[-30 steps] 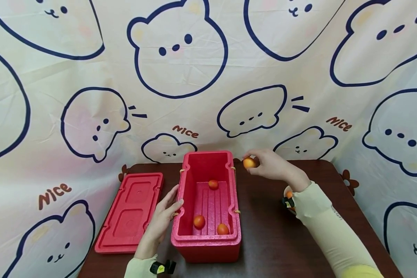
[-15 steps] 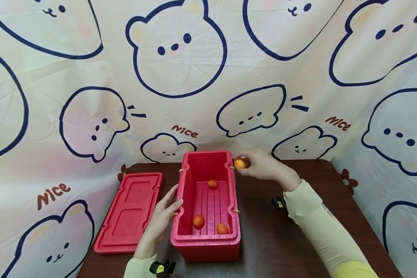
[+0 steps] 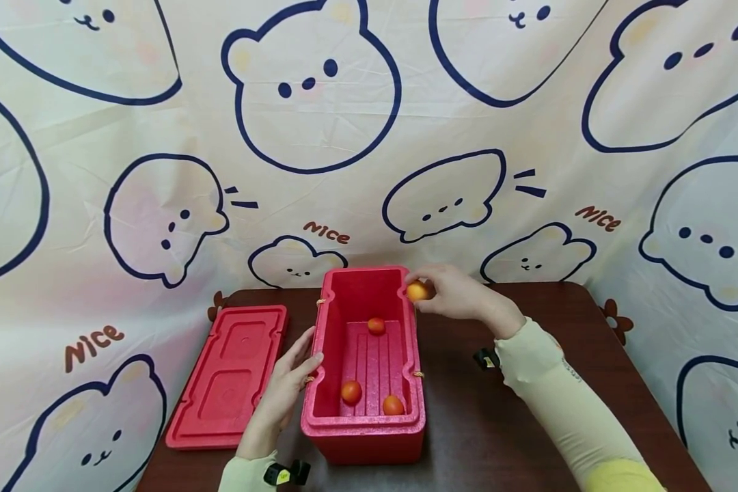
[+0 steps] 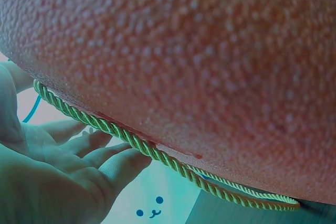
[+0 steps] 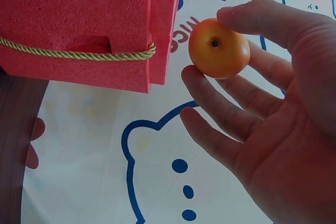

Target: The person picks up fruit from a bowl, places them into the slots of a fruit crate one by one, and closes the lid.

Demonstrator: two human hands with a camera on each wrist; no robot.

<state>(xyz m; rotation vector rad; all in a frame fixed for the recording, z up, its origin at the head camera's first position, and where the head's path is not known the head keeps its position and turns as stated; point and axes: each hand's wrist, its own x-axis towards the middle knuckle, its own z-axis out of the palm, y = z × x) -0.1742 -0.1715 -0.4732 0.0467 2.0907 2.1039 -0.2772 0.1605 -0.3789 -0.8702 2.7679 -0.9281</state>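
My right hand (image 3: 458,294) pinches a small round orange-yellow fruit (image 5: 218,51) between thumb and fingertips; a dark spot marks its near end. In the head view this hand and fruit overlap the far right rim of a red foam box (image 3: 363,427). On the box floor lie three orange-red round fruits: one farther back (image 3: 376,326), one near the front left (image 3: 351,392) and one at the front right (image 3: 393,405). My left hand (image 3: 277,396) rests against the box's left side with its thumb at the rim. Its fingers extend by a twisted gold cord (image 4: 152,150).
A red lid (image 3: 230,376) with recessed panels lies flat on the dark brown table (image 3: 486,430), left of the box. Behind the table hangs a pale cloth (image 3: 357,205) with bear drawings. Another gold cord (image 5: 89,55) hangs on the box's right side.
My right hand has carried the fruit leftward, from beside the box to its right rim. In the head view a small bowl has gone behind the right forearm. My left hand stays put.
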